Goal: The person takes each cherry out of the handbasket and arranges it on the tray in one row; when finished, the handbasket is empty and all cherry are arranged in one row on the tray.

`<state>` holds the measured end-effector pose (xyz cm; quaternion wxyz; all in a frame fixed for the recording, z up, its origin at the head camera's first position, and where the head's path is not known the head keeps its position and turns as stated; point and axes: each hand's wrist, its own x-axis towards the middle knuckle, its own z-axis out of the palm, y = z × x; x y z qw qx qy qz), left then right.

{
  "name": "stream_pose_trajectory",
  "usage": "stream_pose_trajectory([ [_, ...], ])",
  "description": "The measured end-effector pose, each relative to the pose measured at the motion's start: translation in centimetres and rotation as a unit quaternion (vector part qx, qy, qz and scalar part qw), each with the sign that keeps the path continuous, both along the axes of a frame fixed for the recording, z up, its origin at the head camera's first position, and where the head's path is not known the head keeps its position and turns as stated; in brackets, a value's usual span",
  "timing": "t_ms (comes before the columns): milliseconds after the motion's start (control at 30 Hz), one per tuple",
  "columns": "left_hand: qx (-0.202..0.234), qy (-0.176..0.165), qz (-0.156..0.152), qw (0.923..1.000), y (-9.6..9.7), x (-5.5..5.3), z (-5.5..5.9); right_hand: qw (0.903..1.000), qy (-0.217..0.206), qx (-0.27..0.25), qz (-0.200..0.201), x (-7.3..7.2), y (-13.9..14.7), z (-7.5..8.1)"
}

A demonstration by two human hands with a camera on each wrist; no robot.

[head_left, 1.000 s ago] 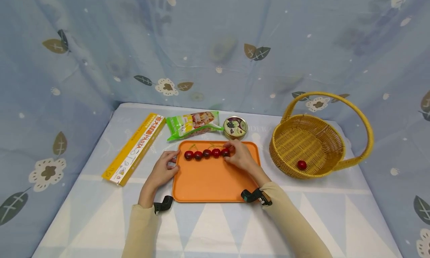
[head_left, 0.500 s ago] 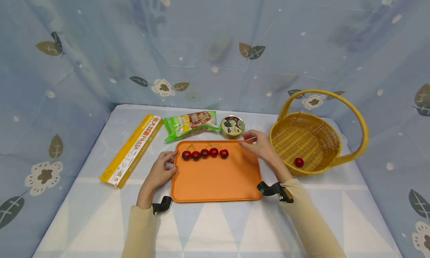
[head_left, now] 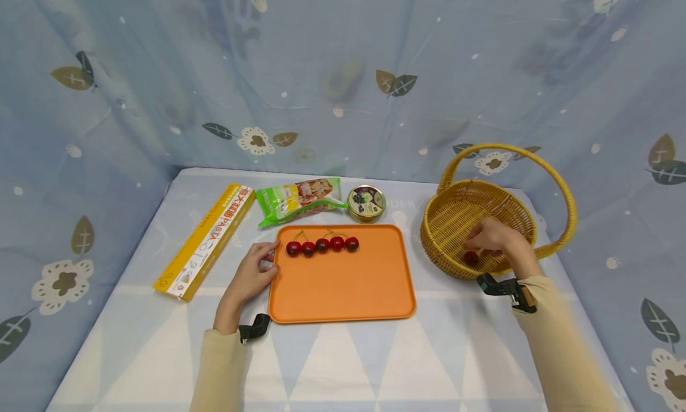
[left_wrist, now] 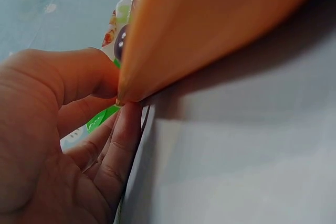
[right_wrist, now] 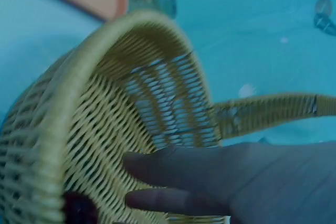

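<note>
On the orange tray [head_left: 343, 287], several dark red cherries [head_left: 322, 245] lie in a row near the far edge. My left hand [head_left: 250, 275] holds the tray's left rim, thumb and fingertips right at the edge in the left wrist view. Inside the yellow wicker basket [head_left: 436, 251] lies a single cherry [head_left: 470, 258], close to the near wall. My right hand [head_left: 495, 238] reaches down into the basket beside that cherry. In the right wrist view its fingers [right_wrist: 157, 169] are extended and apart from the cherry [right_wrist: 80, 209], holding nothing.
A yellow pasta box [head_left: 206, 242] lies left of the tray. Behind the tray are a green snack bag [head_left: 300, 200] and a round tin [head_left: 367, 203]. The basket's tall handle [head_left: 563, 197] arches over its right side. A patterned curtain hangs behind.
My right hand has let go of the last cherry in the row and moved right, over the tray's edge and into the basket. The left hand has stayed at the tray's rim.
</note>
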<state>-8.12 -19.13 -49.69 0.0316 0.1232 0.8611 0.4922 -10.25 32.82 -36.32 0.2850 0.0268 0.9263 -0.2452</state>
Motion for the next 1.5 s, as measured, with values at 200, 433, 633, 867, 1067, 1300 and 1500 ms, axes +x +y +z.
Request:
stream_pose_trajectory([
  [200, 0.009, 0.01, 0.002, 0.9999, -0.2, 0.0, -0.3, 0.9974, -0.054, -0.029, -0.038, 0.0, 0.3, -1.5],
  [433, 0.0, -0.007, 0.004, 1.0, -0.1, 0.2, -0.1, 0.995, -0.045, -0.055, -0.07, -0.1, 0.2, -2.7],
  [633, -0.005, -0.003, 0.001, 1.0, 0.0, -0.1, 0.1, 0.9863, 0.135, -0.076, -0.058, -0.4, -1.2, -1.2],
  [867, -0.004, 0.0, 0.003, 1.0, -0.1, 0.0, 0.3, 0.9382, 0.261, -0.226, -0.02, -0.7, -8.2, -1.2],
  [1067, 0.0, -0.002, 0.002, 1.0, 0.0, 0.1, 0.1, 0.9344, 0.261, -0.242, 0.023, -1.2, -14.2, -5.5],
  [1300, -0.004, -0.004, 0.006, 1.0, 0.0, 0.1, 0.1, 0.9472, 0.248, -0.202, 0.024, -1.8, -16.9, -9.0],
  [1500, -0.003, -0.004, 0.009, 0.9999, 0.1, 0.0, 0.2, 0.9452, 0.262, -0.19, 0.041, -2.0, -17.3, -10.0],
])
